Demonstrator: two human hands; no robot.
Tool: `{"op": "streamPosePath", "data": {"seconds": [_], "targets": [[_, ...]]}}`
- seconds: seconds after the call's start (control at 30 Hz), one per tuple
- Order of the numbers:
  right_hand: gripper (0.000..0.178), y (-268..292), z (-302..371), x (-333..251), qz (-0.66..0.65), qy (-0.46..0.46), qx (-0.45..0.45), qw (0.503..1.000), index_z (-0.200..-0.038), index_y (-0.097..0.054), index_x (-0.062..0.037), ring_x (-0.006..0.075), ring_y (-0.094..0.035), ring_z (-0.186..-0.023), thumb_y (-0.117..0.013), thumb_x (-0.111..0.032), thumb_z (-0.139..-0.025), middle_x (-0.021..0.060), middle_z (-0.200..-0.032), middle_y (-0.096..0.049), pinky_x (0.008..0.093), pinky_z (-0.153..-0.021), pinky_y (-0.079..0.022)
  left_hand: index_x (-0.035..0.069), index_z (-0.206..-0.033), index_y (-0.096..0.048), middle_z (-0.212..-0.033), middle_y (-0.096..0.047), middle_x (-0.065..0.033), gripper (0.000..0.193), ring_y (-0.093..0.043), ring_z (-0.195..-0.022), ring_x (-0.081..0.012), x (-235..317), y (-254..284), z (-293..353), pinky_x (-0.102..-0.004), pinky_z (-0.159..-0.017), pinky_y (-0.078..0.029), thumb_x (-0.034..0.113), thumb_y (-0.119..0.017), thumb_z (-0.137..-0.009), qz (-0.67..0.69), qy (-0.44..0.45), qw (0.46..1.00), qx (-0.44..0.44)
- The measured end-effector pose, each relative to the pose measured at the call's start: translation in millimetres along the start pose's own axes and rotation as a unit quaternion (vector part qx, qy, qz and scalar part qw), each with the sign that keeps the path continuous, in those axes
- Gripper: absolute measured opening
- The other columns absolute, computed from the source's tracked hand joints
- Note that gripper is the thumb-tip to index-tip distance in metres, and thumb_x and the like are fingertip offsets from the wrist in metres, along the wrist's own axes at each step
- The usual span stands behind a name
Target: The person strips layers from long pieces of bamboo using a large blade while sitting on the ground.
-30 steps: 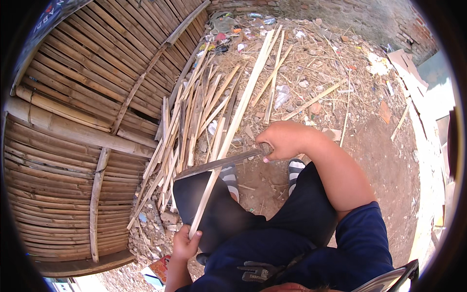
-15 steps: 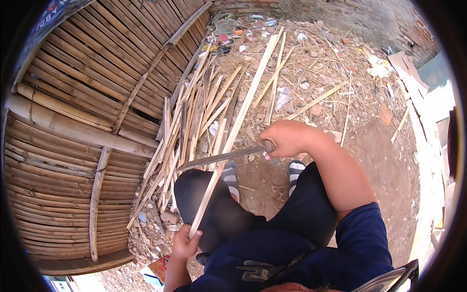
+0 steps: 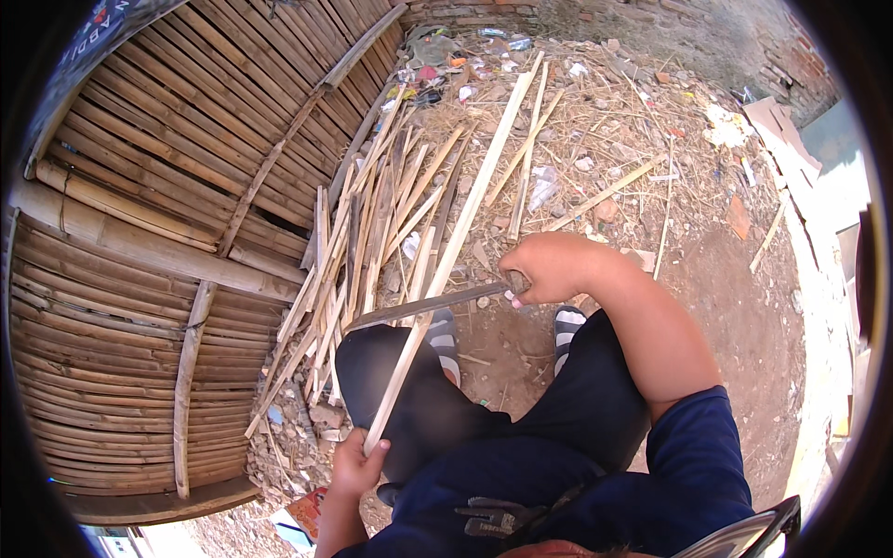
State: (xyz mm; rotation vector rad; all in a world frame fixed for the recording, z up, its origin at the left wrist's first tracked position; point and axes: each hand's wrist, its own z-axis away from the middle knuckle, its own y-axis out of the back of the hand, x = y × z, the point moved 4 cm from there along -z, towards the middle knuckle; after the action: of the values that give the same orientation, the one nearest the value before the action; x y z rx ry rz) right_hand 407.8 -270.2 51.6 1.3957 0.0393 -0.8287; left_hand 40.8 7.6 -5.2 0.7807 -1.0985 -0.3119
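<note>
My left hand (image 3: 356,465) is closed around the near end of a long, pale bamboo strip (image 3: 462,223). The strip slants up and away to the right, passing over my left knee and the litter on the ground. My right hand (image 3: 547,267) is closed on a machete (image 3: 446,301) with a long, straight, dark blade; the fist hides most of its handle. Its blade lies across the strip just beyond my left knee, with the tip pointing left. Whether the edge bites into the strip, I cannot tell.
Cut bamboo strips (image 3: 358,237) lie heaped to the left of my feet, beside a slatted bamboo wall (image 3: 121,344). Straw, stones and scraps of rubbish cover the ground ahead, up to a brick wall (image 3: 633,28). Bare soil (image 3: 707,316) spreads on the right.
My right hand and the machete have shifted very slightly to the right along with the whole view. Both hands keep their hold.
</note>
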Motion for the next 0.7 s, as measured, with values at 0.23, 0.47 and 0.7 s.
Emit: {"op": "streamPosePath", "data": {"seconds": [0.23, 0.47, 0.7], "targets": [[0.049, 38.6, 12.7, 87.2, -0.073, -0.156, 0.218, 0.961, -0.117, -0.068, -0.0004, 0.0355, -0.071, -0.09, -0.084, -0.031, -0.082, 0.0222, -0.094, -0.073, 0.0436, -0.081, -0.054, 0.002, -0.083, -0.061, -0.062, -0.06, -0.0055, 0.033, -0.054, -0.056, -0.0114, -0.5, 0.9, -0.9, -0.0318, -0.052, -0.045, 0.028, -0.076, -0.094, 0.014, -0.003, 1.0, -0.004], [0.045, -0.3, -5.5, 14.9, -0.014, -0.015, 0.001, 1.0, -0.114, -0.068, -0.0007, 0.0366, -0.072, -0.09, -0.083, -0.031, -0.083, 0.0212, -0.091, -0.072, 0.0438, -0.079, -0.054, 0.003, -0.083, -0.061, -0.063, -0.061, -0.0043, 0.032, -0.053, -0.058, -0.0105, 2.6, 0.7, -2.7, -0.0307, -0.053, -0.045, 0.028, -0.076, -0.094, 0.026, -0.003, 1.0, -0.011], [0.042, 32.1, 5.0, 76.8, -0.09, -0.133, 0.174, 0.972, -0.11, -0.069, -0.0011, 0.0387, -0.07, -0.088, -0.084, -0.03, -0.083, 0.0221, -0.09, -0.071, 0.0446, -0.078, -0.054, 0.002, -0.085, -0.062, -0.063, -0.061, -0.0039, 0.031, -0.053, -0.058, -0.0096, 2.3, 0.7, -0.6, -0.0303, -0.053, -0.044, 0.028, -0.076, -0.095, 0.019, 0.004, 1.0, 0.0]]}}
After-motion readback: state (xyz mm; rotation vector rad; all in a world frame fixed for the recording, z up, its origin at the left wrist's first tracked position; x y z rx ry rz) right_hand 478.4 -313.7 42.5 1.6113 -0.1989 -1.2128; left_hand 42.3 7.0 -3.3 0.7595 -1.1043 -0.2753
